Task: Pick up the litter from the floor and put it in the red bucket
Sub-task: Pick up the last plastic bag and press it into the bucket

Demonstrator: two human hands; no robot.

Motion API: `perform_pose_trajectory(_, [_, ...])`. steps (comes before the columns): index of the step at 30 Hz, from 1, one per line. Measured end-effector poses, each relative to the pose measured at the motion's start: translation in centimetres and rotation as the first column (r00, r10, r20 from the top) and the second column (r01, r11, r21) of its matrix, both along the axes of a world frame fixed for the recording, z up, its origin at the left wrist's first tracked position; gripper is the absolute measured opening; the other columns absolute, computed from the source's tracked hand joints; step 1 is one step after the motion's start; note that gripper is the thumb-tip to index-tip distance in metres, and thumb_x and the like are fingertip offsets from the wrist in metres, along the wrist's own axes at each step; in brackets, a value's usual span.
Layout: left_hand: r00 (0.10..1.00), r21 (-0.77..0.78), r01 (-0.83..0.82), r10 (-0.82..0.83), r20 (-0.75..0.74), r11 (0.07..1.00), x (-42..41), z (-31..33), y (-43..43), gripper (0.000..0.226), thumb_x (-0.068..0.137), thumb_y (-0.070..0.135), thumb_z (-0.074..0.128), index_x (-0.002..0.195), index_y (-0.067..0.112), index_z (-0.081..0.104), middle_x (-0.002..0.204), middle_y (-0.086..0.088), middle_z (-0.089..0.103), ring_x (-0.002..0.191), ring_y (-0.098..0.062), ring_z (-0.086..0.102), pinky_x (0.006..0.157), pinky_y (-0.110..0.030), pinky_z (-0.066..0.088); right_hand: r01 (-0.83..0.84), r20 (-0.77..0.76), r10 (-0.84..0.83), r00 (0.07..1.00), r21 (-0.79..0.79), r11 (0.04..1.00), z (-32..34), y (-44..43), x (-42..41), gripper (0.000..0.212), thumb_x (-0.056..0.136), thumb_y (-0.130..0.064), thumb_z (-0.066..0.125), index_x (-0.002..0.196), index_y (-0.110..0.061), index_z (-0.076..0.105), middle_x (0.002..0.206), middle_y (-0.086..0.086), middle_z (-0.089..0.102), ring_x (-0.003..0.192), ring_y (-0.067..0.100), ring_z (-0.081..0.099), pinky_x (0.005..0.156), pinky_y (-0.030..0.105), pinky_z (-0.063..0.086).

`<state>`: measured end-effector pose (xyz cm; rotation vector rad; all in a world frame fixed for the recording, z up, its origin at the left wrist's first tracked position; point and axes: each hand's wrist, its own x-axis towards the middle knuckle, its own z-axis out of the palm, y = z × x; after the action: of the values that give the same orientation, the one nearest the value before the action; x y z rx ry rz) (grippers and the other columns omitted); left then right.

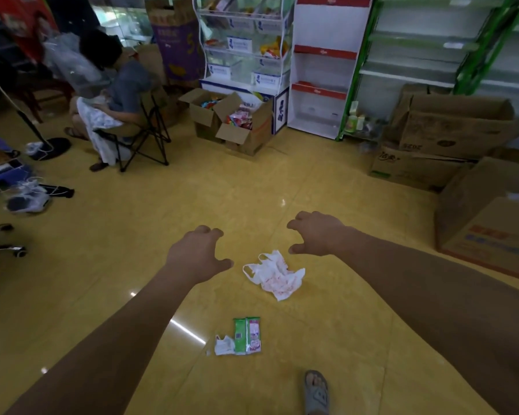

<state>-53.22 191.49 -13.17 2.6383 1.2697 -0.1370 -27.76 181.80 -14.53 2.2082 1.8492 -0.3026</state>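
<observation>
A crumpled white plastic bag (274, 274) with red print lies on the yellow tiled floor (132, 235). The left hand (197, 254) hangs just left of the bag and the right hand (318, 235) just beyond it to the right. Both arms are stretched forward, the fingers of each loosely curled downward and holding nothing, and neither hand touches the bag. Nearer the camera than the bag lies a green wrapper (247, 335), with a small white scrap (224, 345), perhaps crumpled plastic, against its left edge. Nearer still, slightly right of the bag, is a foot in a grey sandal (316, 392). Far beyond the bag stand open cardboard boxes (234, 124); far beyond it to the left, a person (123, 85) sits on a folding chair (126, 130).
</observation>
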Motion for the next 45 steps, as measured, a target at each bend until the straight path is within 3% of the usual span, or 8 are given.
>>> perform_pose_trajectory(12, [0.986, -0.091, -0.127, 0.115, -0.120, 0.988, 11.1, -6.6, 4.6, 0.076, 0.076, 0.058, 0.068, 0.141, 0.029, 0.041, 0.138, 0.002, 0.047, 0.124, -0.021, 0.049, 0.090, -0.040, 0.051, -0.102, -0.079, 0.093, 0.992, -0.106, 0.989, -7.1, 8.3, 12.8, 0.071, 0.086, -0.063, 0.055, 0.146, -0.028, 0.035, 0.144, 0.004, 0.039, 0.124, 0.028, 0.046, 0.095, 0.044, 0.047])
perform_pose_trajectory(25, [0.974, -0.079, -0.172, 0.158, -0.164, 0.982, 12.8, -15.9, 8.8, 0.079, 0.076, 0.056, 0.070, 0.144, 0.027, 0.039, 0.150, -0.002, 0.036, 0.134, -0.025, 0.039, 0.093, -0.044, 0.048, -0.129, -0.125, 0.104, 0.987, -0.211, 0.969, -18.6, 13.1, 15.0, 0.077, 0.084, -0.063, 0.058, 0.147, -0.028, 0.031, 0.146, 0.004, 0.037, 0.126, 0.030, 0.046, 0.094, 0.043, 0.046])
perform_pose_trajectory(38, [0.962, -0.126, -0.179, 0.146, -0.231, 0.976, 6.3, -41.7, 9.6, 0.080, 0.076, 0.056, 0.070, 0.144, 0.028, 0.037, 0.146, -0.001, 0.039, 0.131, -0.024, 0.042, 0.091, -0.044, 0.049, -0.092, -0.146, 0.055, 0.988, -0.262, 0.961, -43.9, 14.1, 11.3, 0.078, 0.079, -0.064, 0.062, 0.142, -0.025, 0.038, 0.135, 0.006, 0.046, 0.119, 0.029, 0.052, 0.091, 0.039, 0.047])
perform_pose_trajectory(45, [0.965, -0.119, -0.138, 0.107, -0.238, 0.983, 3.6, -55.8, 10.9, 0.084, 0.075, 0.056, 0.071, 0.146, 0.029, 0.034, 0.148, -0.001, 0.038, 0.131, -0.024, 0.042, 0.091, -0.043, 0.048, -0.085, -0.108, 0.056, 0.993, -0.286, 0.954, -58.5, 14.9, 8.7, 0.081, 0.081, -0.064, 0.059, 0.147, -0.029, 0.030, 0.141, 0.007, 0.041, 0.126, 0.031, 0.047, 0.098, 0.043, 0.044])
